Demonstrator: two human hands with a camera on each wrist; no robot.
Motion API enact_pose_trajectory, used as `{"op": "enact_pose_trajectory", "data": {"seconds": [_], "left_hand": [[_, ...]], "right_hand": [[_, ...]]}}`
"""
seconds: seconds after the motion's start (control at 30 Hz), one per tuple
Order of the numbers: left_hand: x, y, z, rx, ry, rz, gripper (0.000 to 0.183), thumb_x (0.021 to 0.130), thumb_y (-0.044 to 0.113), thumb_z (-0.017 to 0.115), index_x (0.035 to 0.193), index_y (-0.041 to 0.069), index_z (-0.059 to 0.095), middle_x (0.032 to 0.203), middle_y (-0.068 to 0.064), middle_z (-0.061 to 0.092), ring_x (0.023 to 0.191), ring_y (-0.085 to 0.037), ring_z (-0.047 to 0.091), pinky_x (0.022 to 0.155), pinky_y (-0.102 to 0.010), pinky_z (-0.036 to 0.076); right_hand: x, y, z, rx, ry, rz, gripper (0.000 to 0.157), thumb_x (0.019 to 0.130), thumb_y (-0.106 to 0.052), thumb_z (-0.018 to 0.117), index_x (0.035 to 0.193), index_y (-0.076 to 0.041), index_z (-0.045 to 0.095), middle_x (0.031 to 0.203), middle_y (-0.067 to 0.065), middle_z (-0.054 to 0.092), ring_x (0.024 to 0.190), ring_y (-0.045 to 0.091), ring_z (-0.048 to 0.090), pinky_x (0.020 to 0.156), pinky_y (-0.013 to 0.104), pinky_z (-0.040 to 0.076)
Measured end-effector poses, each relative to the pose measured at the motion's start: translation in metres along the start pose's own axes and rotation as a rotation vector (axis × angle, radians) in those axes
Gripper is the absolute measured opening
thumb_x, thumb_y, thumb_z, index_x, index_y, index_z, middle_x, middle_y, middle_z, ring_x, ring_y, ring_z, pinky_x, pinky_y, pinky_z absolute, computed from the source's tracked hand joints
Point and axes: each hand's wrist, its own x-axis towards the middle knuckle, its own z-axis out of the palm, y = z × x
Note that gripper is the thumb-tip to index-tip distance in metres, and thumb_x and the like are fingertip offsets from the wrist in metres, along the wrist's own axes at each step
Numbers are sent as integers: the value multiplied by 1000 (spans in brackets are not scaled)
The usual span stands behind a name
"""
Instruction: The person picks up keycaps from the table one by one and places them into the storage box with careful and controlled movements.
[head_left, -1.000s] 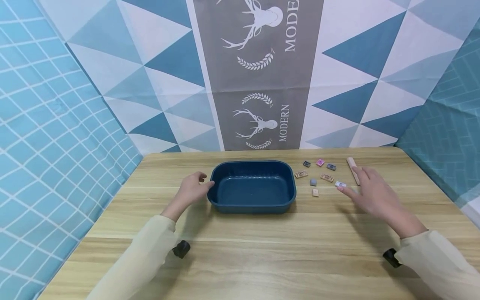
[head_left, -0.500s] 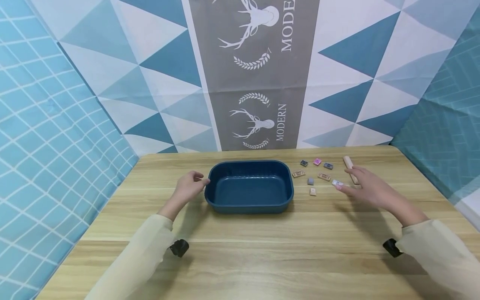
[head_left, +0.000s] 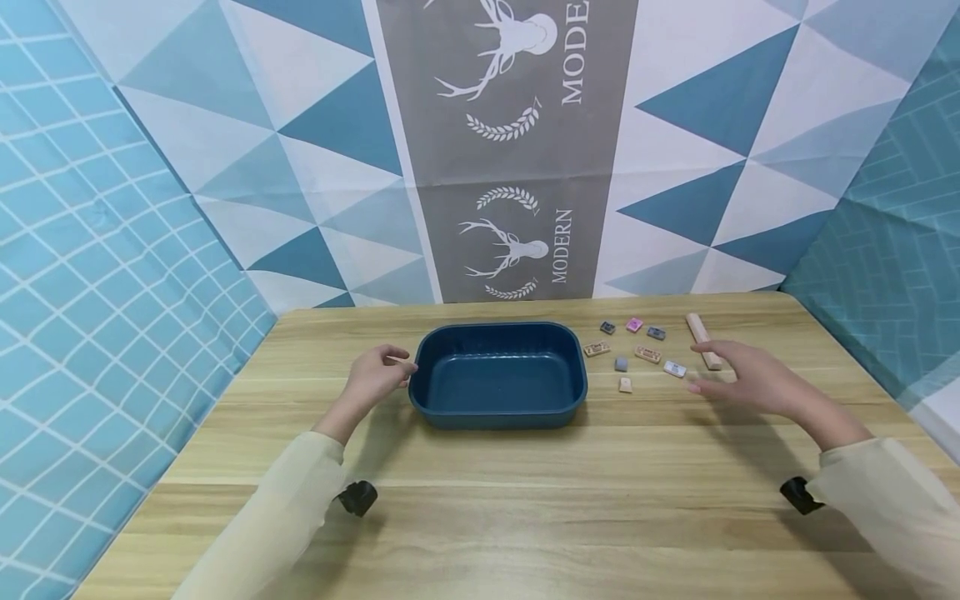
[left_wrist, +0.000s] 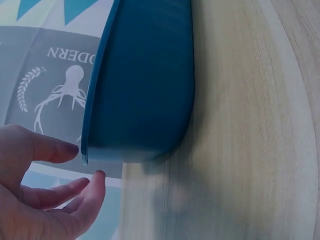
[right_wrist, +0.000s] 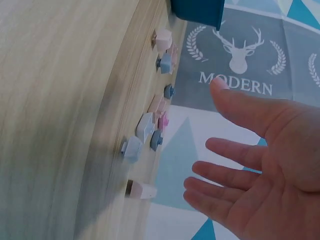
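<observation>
A dark blue rectangular basin (head_left: 498,421) lies on the wooden table. My left hand (head_left: 371,379) is at its left end, thumb tip right by the rim and fingers loosely bent below it in the left wrist view. Right of the basin lie several small keycaps: white (head_left: 674,368), pink (head_left: 634,324), tan (head_left: 648,354), blue-grey (head_left: 621,364) and dark (head_left: 656,332). My right hand (head_left: 765,385) hovers just right of them with fingers spread and nothing in it. Its fingertips overlap a long pale pink keycap-like bar (head_left: 696,325) in the head view.
Behind the wooden table (head_left: 480,517) stands a patterned cloth backdrop (head_left: 675,167) with deer prints. Blue tile-patterned cloth (head_left: 112,250) borders the left side, darker teal cloth (head_left: 892,225) the right. A black wrist device (head_left: 358,498) sits under the left sleeve.
My right hand has drawn slightly right, away from the white keycap and the bar, uncovering more of both. My left hand stays by the basin's left end. The head view has shifted slightly.
</observation>
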Motion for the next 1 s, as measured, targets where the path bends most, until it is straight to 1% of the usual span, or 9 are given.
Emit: {"op": "enact_pose_trajectory", "data": {"seconds": [0.13, 0.17, 0.43, 0.6, 0.8, 0.97, 1.0], "left_hand": [[0, 0, 0, -70, 3, -6, 36, 91, 16, 61, 121, -4, 58, 113, -24, 65, 78, -10, 67, 82, -33, 60], [0, 0, 0, -80, 3, -7, 35, 91, 15, 61, 120, -5, 58, 113, -24, 66, 78, -10, 67, 84, -35, 59], [0, -4, 1, -122, -10, -8, 35, 90, 14, 61, 121, -4, 59, 110, -22, 67, 79, -12, 66, 86, -37, 59], [-1, -7, 2, -152, -34, -4, 36, 91, 14, 61, 122, -4, 57, 111, -22, 65, 80, -11, 66, 87, -37, 59], [0, -7, 1, -159, -36, -4, 35, 91, 14, 60, 121, -4, 58, 110, -21, 65, 79, -10, 65, 87, -37, 58], [1, -6, 2, -145, -33, -12, 33, 92, 14, 61, 120, -4, 59, 109, -20, 66, 77, -9, 64, 87, -36, 58], [1, -6, 2, -137, -33, -13, 33, 92, 15, 61, 119, -3, 59, 109, -20, 66, 76, -9, 64, 85, -35, 58]], "right_hand": [[1, 4, 0, -1, 9, -11, 60, 85, -27, 72, 132, 4, 51, 131, 36, 51, 115, 55, 51, 89, 65, 47], [1, 5, -1, -1, 12, -16, 59, 85, -26, 72, 132, 4, 51, 130, 35, 52, 114, 54, 52, 88, 64, 48], [2, 11, 2, -10, 20, -84, 52, 82, -20, 76, 123, 7, 58, 121, 31, 60, 105, 48, 61, 84, 57, 54], [2, 13, 6, -3, 35, -85, 49, 81, -18, 75, 120, 7, 59, 118, 30, 62, 104, 46, 61, 84, 56, 54], [4, 13, 8, 8, 74, -85, 45, 80, -15, 76, 115, 7, 61, 113, 28, 65, 100, 44, 63, 83, 53, 56], [6, 15, 10, -5, 67, -82, 38, 79, -14, 76, 109, 7, 64, 105, 25, 68, 96, 40, 65, 82, 52, 56], [6, 16, 10, -9, 63, -78, 36, 80, -13, 76, 107, 6, 64, 103, 24, 68, 95, 39, 65, 82, 52, 56]]}}
